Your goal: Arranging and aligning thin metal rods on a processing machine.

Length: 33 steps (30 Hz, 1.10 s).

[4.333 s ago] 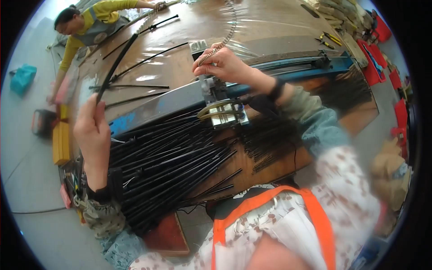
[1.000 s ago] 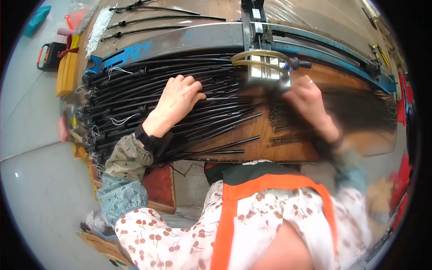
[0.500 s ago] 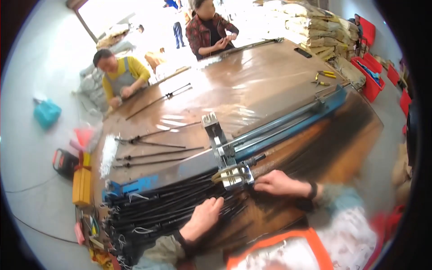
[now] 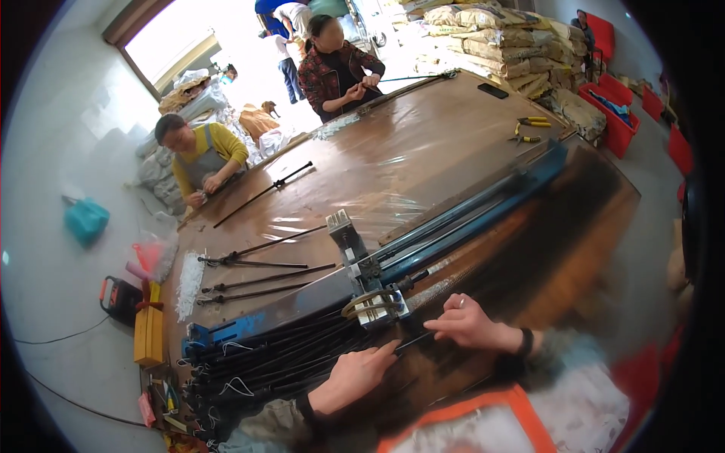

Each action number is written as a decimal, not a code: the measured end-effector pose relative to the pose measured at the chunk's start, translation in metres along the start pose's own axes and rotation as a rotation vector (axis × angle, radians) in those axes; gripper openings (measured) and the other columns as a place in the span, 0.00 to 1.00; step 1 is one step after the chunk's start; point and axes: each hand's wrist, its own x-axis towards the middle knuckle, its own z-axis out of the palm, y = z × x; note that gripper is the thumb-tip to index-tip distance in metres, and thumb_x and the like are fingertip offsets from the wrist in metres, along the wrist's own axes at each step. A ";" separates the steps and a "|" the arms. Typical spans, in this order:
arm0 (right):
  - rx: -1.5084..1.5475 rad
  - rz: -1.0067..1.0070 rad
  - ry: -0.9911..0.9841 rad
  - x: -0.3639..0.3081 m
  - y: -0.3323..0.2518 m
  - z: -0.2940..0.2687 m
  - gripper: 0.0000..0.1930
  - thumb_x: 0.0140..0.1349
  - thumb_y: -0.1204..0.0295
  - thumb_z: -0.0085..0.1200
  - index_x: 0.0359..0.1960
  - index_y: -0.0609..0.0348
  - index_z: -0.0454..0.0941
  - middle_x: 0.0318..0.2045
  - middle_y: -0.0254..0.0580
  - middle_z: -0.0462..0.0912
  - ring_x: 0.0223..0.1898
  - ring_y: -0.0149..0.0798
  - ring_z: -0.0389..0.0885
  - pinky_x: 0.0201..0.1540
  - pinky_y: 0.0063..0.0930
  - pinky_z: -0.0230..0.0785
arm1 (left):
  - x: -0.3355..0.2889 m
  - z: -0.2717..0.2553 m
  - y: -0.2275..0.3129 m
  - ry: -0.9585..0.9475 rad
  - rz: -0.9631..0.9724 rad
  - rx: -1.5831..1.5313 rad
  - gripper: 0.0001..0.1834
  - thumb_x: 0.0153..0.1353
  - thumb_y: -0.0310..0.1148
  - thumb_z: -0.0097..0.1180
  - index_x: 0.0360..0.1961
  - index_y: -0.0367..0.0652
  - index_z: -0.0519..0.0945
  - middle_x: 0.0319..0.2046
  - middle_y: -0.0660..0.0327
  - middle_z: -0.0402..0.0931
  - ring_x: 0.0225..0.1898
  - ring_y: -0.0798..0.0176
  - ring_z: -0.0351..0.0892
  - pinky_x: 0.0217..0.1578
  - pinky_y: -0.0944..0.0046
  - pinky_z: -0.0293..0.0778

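A thin dark strand (image 4: 412, 340) runs between my two hands over the near side of the table; its kind is unclear. My left hand (image 4: 353, 380) pinches one end, thumb and forefinger together. The other end sits at the fingertips of my right hand (image 4: 470, 325), which is curled, with a ring on one finger. Just beyond them stands a metal clamp fixture (image 4: 366, 275) with pale blocks and a brownish looped band. It is mounted across a long blue rail (image 4: 483, 226). Left of my hands lies a thick bundle of long black cords (image 4: 279, 362) with white ties.
Several black cords (image 4: 264, 264) lie apart beyond the rail on the brown table (image 4: 423, 166). Yellow-handled pliers (image 4: 533, 121) and a dark phone (image 4: 493, 90) lie at the far right. Two people (image 4: 208, 162) work along the far edge. Red crates (image 4: 615, 124) stand right.
My right hand has moved off the clamp fixture toward me. My left hand has shifted right, and the dark strand now shows between them. The whole view has shifted slightly.
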 end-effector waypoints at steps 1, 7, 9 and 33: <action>-0.001 0.009 0.005 -0.001 0.001 -0.001 0.13 0.56 0.69 0.66 0.44 0.53 0.85 0.27 0.33 0.82 0.33 0.41 0.77 0.37 0.34 0.70 | 0.006 -0.002 0.005 -0.008 0.005 0.002 0.19 0.65 0.35 0.56 0.57 0.49 0.75 0.26 0.59 0.75 0.27 0.51 0.81 0.21 0.50 0.77; -0.169 -0.073 0.171 -0.021 0.048 -0.053 0.32 0.53 0.60 0.71 0.58 0.58 0.74 0.52 0.52 0.77 0.55 0.58 0.76 0.54 0.51 0.71 | 0.072 -0.036 0.029 0.194 0.245 0.113 0.16 0.59 0.30 0.58 0.50 0.47 0.77 0.31 0.53 0.76 0.31 0.46 0.79 0.28 0.51 0.77; -0.288 0.406 0.214 -0.054 0.099 -0.089 0.25 0.57 0.59 0.67 0.54 0.56 0.78 0.39 0.50 0.83 0.44 0.52 0.82 0.44 0.40 0.76 | 0.089 -0.078 0.035 0.225 0.212 0.280 0.16 0.58 0.26 0.57 0.49 0.46 0.77 0.31 0.52 0.76 0.31 0.45 0.78 0.29 0.51 0.76; -0.864 0.221 0.571 -0.089 0.164 -0.287 0.08 0.52 0.68 0.69 0.31 0.50 0.83 0.21 0.38 0.81 0.23 0.41 0.81 0.24 0.31 0.71 | 0.253 -0.062 0.068 0.177 0.538 0.167 0.13 0.65 0.24 0.51 0.51 0.40 0.74 0.31 0.46 0.75 0.32 0.38 0.78 0.29 0.45 0.73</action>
